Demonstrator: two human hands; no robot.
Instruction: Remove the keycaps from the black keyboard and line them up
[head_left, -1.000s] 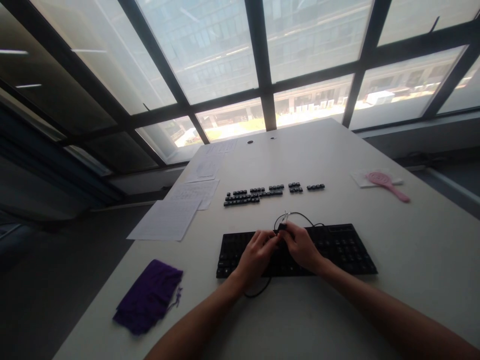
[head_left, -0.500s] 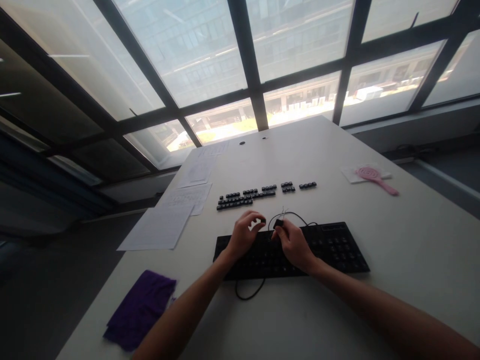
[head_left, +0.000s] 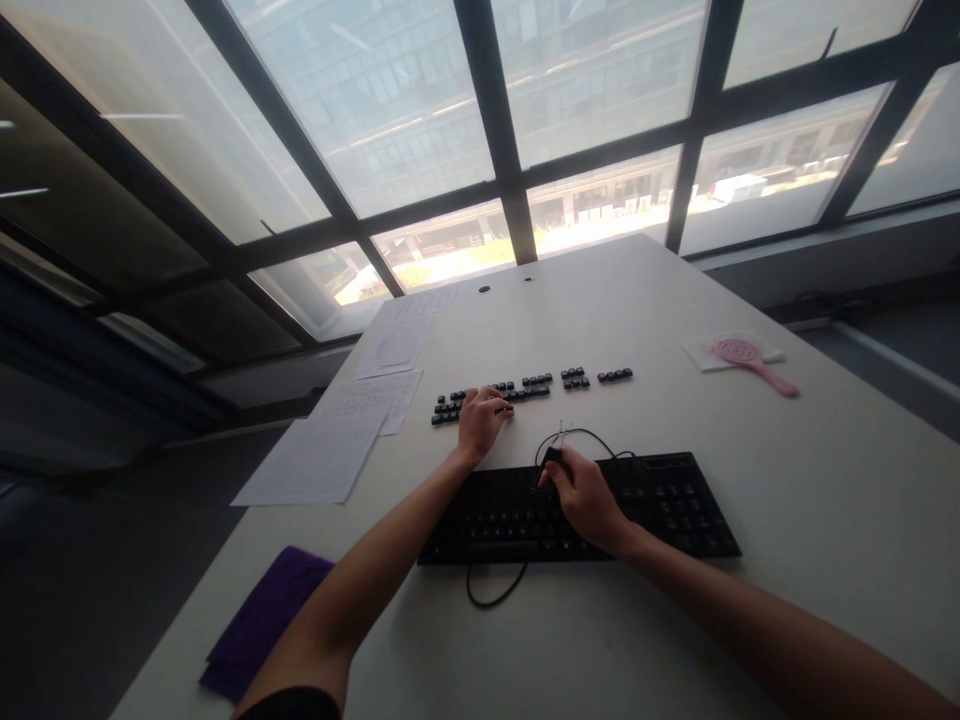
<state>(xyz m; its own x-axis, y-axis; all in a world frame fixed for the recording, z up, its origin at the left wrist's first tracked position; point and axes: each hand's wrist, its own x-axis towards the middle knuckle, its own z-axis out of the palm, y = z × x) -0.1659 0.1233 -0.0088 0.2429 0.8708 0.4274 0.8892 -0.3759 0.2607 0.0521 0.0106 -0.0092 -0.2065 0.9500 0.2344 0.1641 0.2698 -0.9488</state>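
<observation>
My left hand is over the near end of the rows of loose black keycaps on the desk. Its thumb and fingers pinch a small dark keycap. My right hand is closed around a keycap puller with a black grip, its thin wires pointing up and away. That hand is above the middle of the black keyboard, which lies across the desk. Lettered keys show in the nearer rows; part of the upper rows is behind my right hand.
White desk under large windows. Paper sheets lie at the left, a folded purple cloth at the near left. A pink hairbrush rests on a white wrapper at the right. The black cable loops out from the keyboard.
My left hand has moved away from the keyboard, forward and slightly left to the keycap rows, with the keycap in its fingers. My right hand stays nearly in place with the keycap puller.
</observation>
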